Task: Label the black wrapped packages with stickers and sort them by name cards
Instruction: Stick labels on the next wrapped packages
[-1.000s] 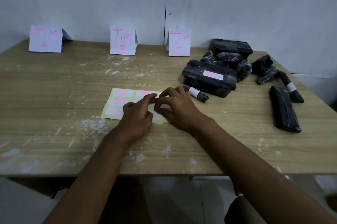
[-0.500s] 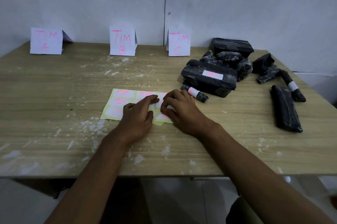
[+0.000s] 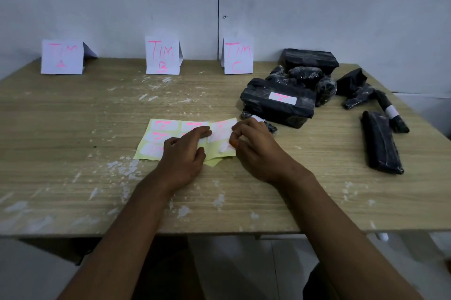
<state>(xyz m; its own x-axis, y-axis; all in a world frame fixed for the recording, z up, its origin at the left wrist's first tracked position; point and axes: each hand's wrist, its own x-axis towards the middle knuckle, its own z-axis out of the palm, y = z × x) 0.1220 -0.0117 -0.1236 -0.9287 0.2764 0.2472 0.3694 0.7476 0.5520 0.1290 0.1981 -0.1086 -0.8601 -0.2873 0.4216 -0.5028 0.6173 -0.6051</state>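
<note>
A yellow sticker sheet [image 3: 168, 128] with white, pink-lettered labels lies mid-table. My left hand [image 3: 183, 155] presses it flat with straight fingers. My right hand [image 3: 253, 148] pinches a white sticker [image 3: 223, 147] that is peeling up from the sheet's right part. Black wrapped packages are piled at the back right: a large one [image 3: 278, 101] bears a label, a small roll [image 3: 269, 126] lies just behind my right hand, a long flat one [image 3: 382, 143] and a banded roll [image 3: 393, 114] lie further right. Name cards TIM A [image 3: 62, 56], TIM B [image 3: 162, 55] and TIM C [image 3: 238, 55] stand along the wall.
The wooden table [image 3: 73, 128] has white scuffs and flecks over its surface. Its front edge runs just below my forearms and its right edge slants past the packages. A grey wall [image 3: 122, 1] stands right behind the cards.
My right hand has pulled rightward and lifted a white sticker off the sheet. My left hand has stayed pressing on the sheet.
</note>
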